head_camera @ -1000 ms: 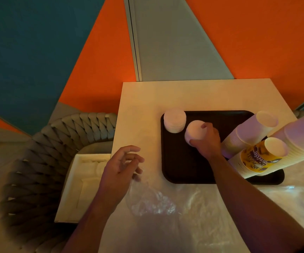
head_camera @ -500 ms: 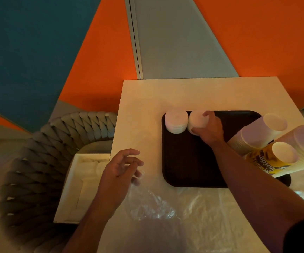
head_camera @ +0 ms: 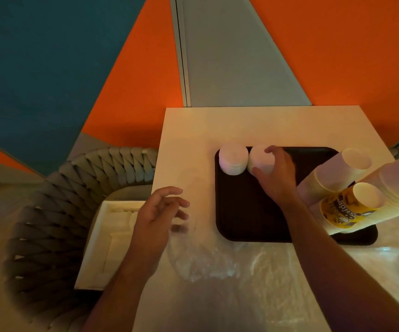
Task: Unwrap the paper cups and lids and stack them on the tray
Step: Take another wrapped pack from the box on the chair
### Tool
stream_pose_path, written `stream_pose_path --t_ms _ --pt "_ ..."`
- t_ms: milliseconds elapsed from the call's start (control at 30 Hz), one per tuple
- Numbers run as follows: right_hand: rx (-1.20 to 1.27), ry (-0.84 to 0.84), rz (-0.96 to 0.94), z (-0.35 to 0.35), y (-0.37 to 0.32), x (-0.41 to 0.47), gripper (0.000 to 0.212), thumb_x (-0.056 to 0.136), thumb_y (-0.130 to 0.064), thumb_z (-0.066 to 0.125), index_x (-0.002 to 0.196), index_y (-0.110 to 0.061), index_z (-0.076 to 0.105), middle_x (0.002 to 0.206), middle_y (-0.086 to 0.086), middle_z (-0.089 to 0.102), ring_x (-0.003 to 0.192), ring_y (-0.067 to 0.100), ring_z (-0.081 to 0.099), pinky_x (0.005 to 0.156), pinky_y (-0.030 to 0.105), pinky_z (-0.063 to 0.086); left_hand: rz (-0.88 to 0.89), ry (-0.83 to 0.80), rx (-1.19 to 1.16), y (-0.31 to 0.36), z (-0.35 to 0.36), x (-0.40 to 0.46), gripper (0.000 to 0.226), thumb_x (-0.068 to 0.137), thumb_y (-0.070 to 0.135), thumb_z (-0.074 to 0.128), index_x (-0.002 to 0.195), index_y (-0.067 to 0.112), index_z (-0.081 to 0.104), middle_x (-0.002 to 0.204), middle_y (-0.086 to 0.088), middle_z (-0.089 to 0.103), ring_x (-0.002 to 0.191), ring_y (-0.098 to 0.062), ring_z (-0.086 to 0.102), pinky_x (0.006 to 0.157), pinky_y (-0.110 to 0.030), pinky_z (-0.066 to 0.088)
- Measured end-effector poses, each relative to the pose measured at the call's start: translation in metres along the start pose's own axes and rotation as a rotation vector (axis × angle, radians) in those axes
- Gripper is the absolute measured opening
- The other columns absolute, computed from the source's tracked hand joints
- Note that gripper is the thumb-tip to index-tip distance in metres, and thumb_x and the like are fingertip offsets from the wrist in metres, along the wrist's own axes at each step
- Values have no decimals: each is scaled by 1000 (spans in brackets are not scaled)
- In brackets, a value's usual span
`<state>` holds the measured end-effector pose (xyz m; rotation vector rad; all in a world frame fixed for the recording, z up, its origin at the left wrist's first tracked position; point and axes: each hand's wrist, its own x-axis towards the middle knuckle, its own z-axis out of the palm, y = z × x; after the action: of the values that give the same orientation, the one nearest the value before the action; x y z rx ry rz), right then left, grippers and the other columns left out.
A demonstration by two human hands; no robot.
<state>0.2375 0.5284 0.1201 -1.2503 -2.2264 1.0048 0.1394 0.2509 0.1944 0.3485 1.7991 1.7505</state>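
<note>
Two short stacks of white lids stand side by side, touching or nearly so, at the far left corner of the dark tray (head_camera: 253, 212). The left lid stack (head_camera: 233, 159) stands alone. The right lid stack (head_camera: 259, 158) sits under the right hand (head_camera: 276, 178), whose thumb and fingers curl around its sides from above; the picture is blurred there, so the firmness of the grip is uncertain.

These lids are probably light, thin and somewhat springy, so a loose stack is likely to slide apart or topple if pushed from the top. The safest hold seems to be around the sides, low down, with the fingers spread to keep the pile straight.

At the tray's right side, stacks of paper cups (head_camera: 332, 178) lie tilted on their sides, open ends toward the camera, one with a yellow printed cup (head_camera: 344, 209) outermost. Paper cups crush easily, so a gentle grasp around the whole stack would suit them.

The left hand (head_camera: 156, 216) hovers over the table (head_camera: 217, 125) near the tray, fingers loosely spread, holding nothing. Crumpled clear plastic wrap (head_camera: 205, 262) lies on the table's near part. A white box (head_camera: 102, 245) rests on a woven grey chair (head_camera: 57, 219) to the left.
</note>
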Motion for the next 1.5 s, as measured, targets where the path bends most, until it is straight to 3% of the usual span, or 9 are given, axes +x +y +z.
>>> stream_pose_path --t_ms 133,267,433,533,700,1000,1300,1400,1500 --pt "390 -389 214 -4 -31 -66 14 101 -32 60 111 -22 63 106 6 72 90 19 70 79 34 57 -60 7 -222 11 0 2 22 101 3 48 107 16 65 91 -6 71 78 -18 65 67 -32 55" --pt "723 -731 501 -17 -41 -122 35 103 -44 49 127 -23 63 119 16 71 110 39 68 94 52 54 -57 -10 -333 20 0 1 20 101 5 50 104 17 66 93 -5 70 86 -20 65 78 -39 53" --pt "1352 -853 245 -28 -26 -171 96 76 -39 82 156 -17 34 159 13 39 146 36 38 118 57 28 -101 67 -537 23 0 -3 16 100 3 51 105 12 63 95 -9 66 88 -21 65 74 -31 59" --pt "1147 -725 136 -23 -31 -192 94 69 -19 85 151 -9 39 150 19 50 140 36 46 117 48 38 -148 90 -631 23 2 -5 18 96 1 58 109 12 61 102 -13 64 90 -24 65 80 -34 59" --pt "993 -235 184 -26 -50 -202 54 75 -35 84 114 1 72 114 24 72 110 36 69 103 48 53 -213 33 -609 16 0 -11 16 98 10 59 114 11 62 105 -9 67 94 -21 69 83 -36 60" --pt "1064 -130 154 -85 -41 -211 78 64 -22 95 125 -19 46 102 15 72 87 23 66 66 32 47 -535 -470 -102 18 -7 -29 70 85 68 51 95 4 76 113 -21 72 109 -35 67 103 -49 46" --pt "1067 46 48 -144 -8 -222 34 79 -27 71 90 -18 40 78 9 65 63 15 55 55 24 46 -145 -326 -37 22 52 -51 11 91 7 65 85 5 74 86 -15 73 79 -20 70 74 -30 56" --pt "904 22 11 -165 15 -224 14 95 -2 60 85 -11 54 93 7 71 62 16 53 58 25 45 -97 -202 -105 19 71 -56 11 94 5 63 88 9 71 88 -10 76 82 -19 74 74 -30 57" --pt "768 -102 -5 -188 34 -226 40 95 13 54 93 -21 75 122 -1 69 63 16 56 60 27 51 -55 -157 -128 17 94 -67 10 95 6 61 92 8 70 90 -10 76 82 -19 74 71 -26 59"
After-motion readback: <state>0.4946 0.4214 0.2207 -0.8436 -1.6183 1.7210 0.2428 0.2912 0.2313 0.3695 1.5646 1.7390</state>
